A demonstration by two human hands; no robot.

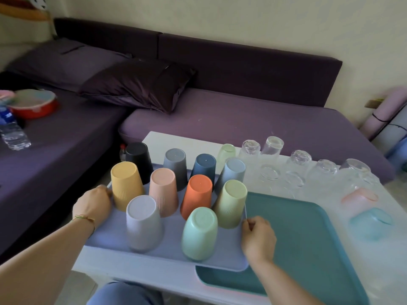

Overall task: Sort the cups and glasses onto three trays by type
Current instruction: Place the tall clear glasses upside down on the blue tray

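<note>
A lavender tray (110, 236) lies on the white table, partly over a teal tray (308, 234). Several upside-down coloured plastic cups stand on it, among them yellow (126, 183), orange (197, 195) and mint (199, 233). My left hand (93, 204) grips the lavender tray's left rim. My right hand (257, 236) pinches its right rim. Several clear glasses (272, 146) stand upside down on the table at the back right. A pink translucent cup (359, 200) and a blue translucent cup (371, 223) sit upside down at the right.
The white table (154, 280) stands against a purple sofa (242, 115) with a dark cushion (141, 84). A water bottle (12, 130) and a red bowl (34, 104) lie on the sofa at the left. My knee (125, 293) is below the table's front edge.
</note>
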